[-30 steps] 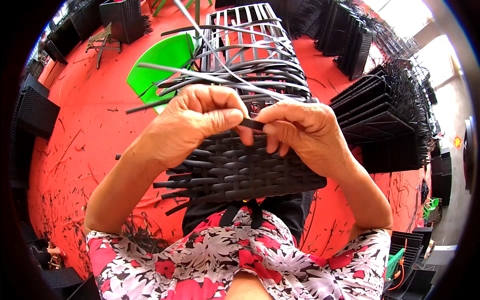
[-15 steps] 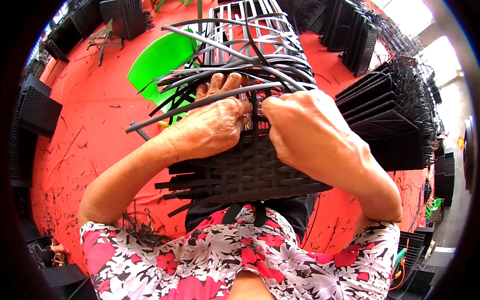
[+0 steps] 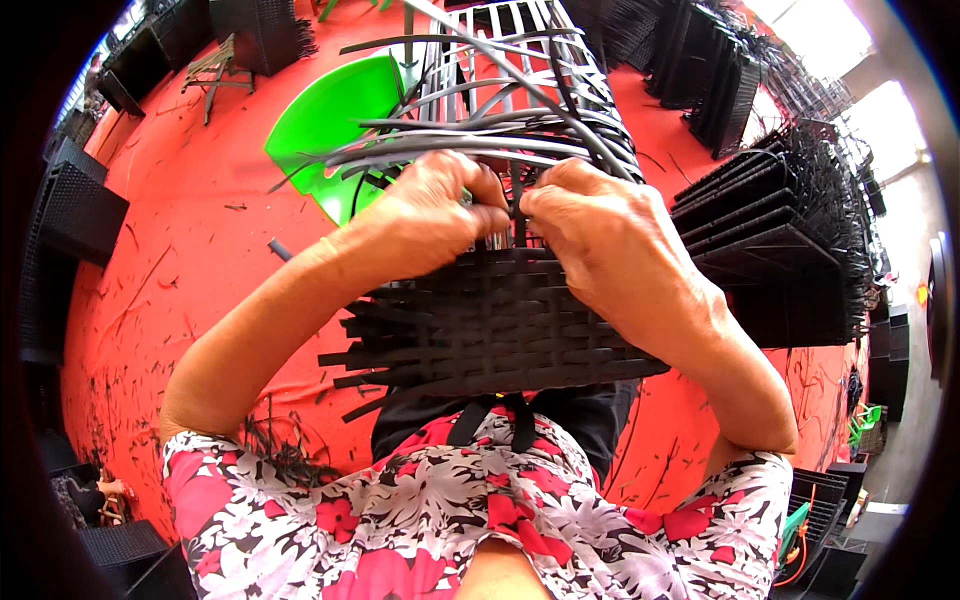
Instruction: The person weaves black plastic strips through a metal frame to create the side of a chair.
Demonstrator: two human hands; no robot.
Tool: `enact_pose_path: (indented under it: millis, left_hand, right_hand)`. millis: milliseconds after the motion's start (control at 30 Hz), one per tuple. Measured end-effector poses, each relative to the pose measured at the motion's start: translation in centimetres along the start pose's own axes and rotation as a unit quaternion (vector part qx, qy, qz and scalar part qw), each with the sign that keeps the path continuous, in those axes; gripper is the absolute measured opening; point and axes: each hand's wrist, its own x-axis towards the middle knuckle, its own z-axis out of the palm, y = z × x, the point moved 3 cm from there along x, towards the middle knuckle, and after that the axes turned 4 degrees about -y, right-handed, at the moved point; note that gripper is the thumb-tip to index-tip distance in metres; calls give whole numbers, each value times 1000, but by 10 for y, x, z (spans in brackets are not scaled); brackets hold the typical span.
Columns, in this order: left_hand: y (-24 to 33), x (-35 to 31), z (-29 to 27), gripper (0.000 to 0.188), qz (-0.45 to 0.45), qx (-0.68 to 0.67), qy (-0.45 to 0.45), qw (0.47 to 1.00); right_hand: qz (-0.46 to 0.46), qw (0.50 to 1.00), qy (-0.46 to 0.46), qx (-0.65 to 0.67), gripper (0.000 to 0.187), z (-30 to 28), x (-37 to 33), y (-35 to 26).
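Observation:
A black woven panel of flat plastic strips lies in front of me, its loose strip ends sticking out at the left. My left hand is at its far edge, fingers curled in a pinch on a dark strip. Facing it closely, my right hand pinches at the same upright strip between the hands. The fingertips partly hide what they grip. Beyond the hands, long loose grey-black strips cross over a pale barred frame.
A bright green plastic seat stands on the red floor covering, which is littered with strip scraps. Stacked black woven panels stand at the right. More black woven pieces line the left, near a folding stool.
My left fingers have gone from spread out to curled in. The long grey strip that lay across my left wrist has swung up and away over the frame.

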Motion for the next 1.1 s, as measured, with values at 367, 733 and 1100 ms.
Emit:
enact_pose_path:
  millis: [367, 733, 1100]
  left_hand:
    - [-22, -41, -11, 16, 178, 23, 126, 976]
    - [-41, -25, 0, 20, 73, 166, 38, 983]
    - [-61, -103, -71, 7, 86, 30, 170, 981]
  right_hand:
    - [40, 961, 16, 272, 14, 17, 20, 0]
    - [31, 987, -117, 109, 13, 35, 36, 1]
    - [-76, 992, 55, 88, 15, -1, -7, -22]
